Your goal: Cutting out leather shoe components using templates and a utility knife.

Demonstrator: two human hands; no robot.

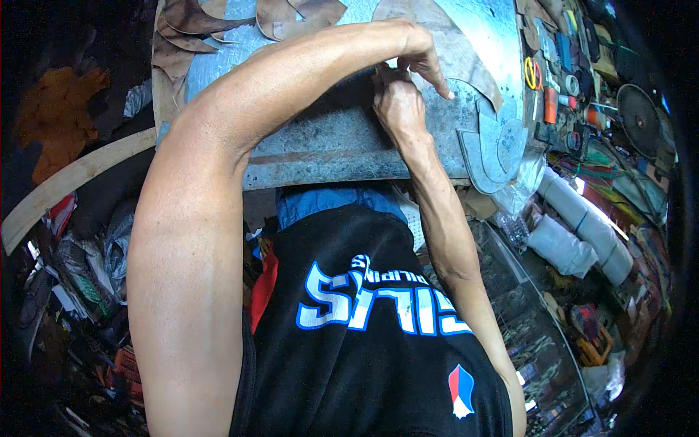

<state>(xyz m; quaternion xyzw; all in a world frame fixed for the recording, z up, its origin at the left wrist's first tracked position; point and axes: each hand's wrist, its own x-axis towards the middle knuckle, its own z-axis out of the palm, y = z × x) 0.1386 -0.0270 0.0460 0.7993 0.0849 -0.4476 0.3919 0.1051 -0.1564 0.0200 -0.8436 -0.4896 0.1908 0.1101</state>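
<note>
A large curved greyish-tan leather piece (462,54) lies on the metal-topped worktable (328,156). My left hand (421,57) reaches over from the left and rests at this piece. One of its fingers stretches out along the leather, while the others are partly hidden. Just below and touching or almost touching it, my right hand (400,105) is closed in a fist near the edge of the leather. Whatever it grips is hidden by the fingers. Flat grey curved pattern pieces (499,142) lie overlapped to the right of my right hand.
Brown leather cut pieces (298,18) lie at the table's far left. Along the right are yellow-handled scissors (534,73), an orange cylinder (550,105), tape rolls and a round dark disc (638,120). White wrapped rolls (586,222) lie lower right. A curved wooden strip (80,182) juts out left.
</note>
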